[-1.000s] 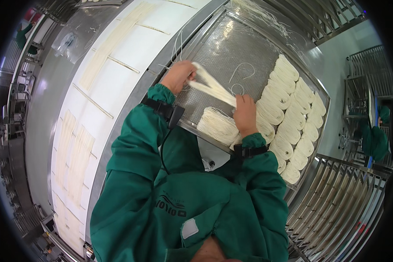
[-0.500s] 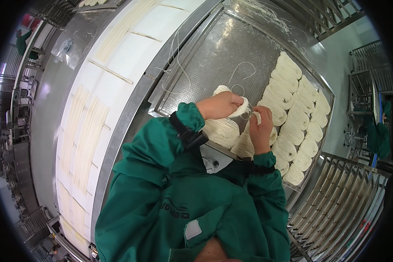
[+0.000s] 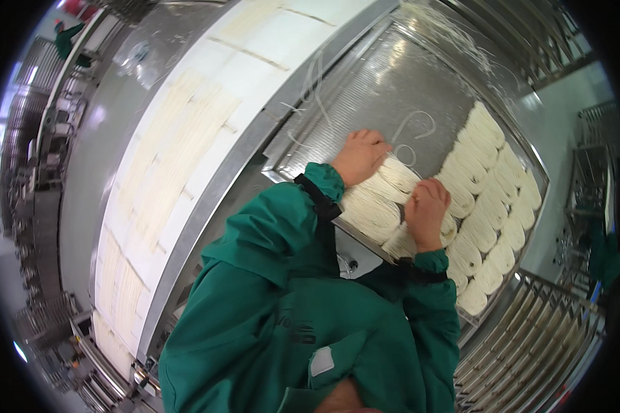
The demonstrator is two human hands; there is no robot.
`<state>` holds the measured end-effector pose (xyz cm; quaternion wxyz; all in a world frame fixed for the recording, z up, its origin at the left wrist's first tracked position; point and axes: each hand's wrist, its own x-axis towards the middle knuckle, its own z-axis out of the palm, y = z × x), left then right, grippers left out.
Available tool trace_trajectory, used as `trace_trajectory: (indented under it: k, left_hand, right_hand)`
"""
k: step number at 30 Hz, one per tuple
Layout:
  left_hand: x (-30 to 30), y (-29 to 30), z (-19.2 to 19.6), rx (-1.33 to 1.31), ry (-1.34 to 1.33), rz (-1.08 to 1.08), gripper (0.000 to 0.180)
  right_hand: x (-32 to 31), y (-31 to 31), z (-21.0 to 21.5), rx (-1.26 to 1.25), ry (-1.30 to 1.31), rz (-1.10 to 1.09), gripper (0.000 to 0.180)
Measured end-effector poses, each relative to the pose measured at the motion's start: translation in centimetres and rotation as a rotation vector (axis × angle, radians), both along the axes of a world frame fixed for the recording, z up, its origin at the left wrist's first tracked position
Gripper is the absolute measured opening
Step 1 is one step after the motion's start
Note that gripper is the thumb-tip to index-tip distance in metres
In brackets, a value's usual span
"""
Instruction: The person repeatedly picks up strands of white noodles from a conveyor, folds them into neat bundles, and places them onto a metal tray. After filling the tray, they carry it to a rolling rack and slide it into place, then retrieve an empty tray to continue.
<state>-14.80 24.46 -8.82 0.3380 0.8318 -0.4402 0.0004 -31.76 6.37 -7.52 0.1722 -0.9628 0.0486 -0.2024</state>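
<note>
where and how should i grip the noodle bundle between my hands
Likely both ends, from above: left hand at the far end, right hand at the near one, about where they are. The noodle bundle is long, of many thin strands, so lifting one end could let it sag. A neighbouring noodle bundle crowds one long side.

Left hand [image 3: 363, 158] covers one end of the newest-looking noodle bundle [image 3: 395, 177]; finger undersides hidden, grip or mere press undetermined. Right hand [image 3: 427, 212] masks parts of the bundles beneath it. Loose strands [image 3: 318, 96] at the tray's left blurred. White belt [image 3: 200, 62] cut by upper edge. Distant person [image 3: 65, 43], upper left: too small to tell actions.
</note>
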Motion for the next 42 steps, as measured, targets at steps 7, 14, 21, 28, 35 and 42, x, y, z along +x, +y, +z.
trace_trajectory:
  k: [7,14,21,28,35,42]
  left_hand:
    - [4.7,15.8,1.8,-0.132,0.165,0.37,0.056]
    - [13.5,30.4,2.9,0.441,0.043,1.19,0.073]
    - [18.0,25.0,1.9,0.671,-0.016,0.974,0.041]
    - [16.4,12.9,9.7,-0.187,0.722,0.294,0.027]
    - [7.4,-1.6,18.0,-0.428,1.069,-0.107,0.013]
    - [12.2,-2.7,10.5,-0.725,1.383,-0.051,0.007]
  right_hand:
    - [-1.7,-1.3,0.7,0.129,-0.055,-0.034,0.02]
    - [-2.0,-1.4,0.3,0.183,-0.082,-0.037,0.017]
    - [-1.7,-0.9,0.8,0.244,-0.167,-0.023,0.017]
    - [2.5,-1.1,5.1,0.291,-0.274,0.04,0.022]
    - [11.9,2.5,10.3,0.268,-0.305,0.017,0.096]
    - [11.4,-2.3,2.4,0.003,0.111,-0.172,0.053]
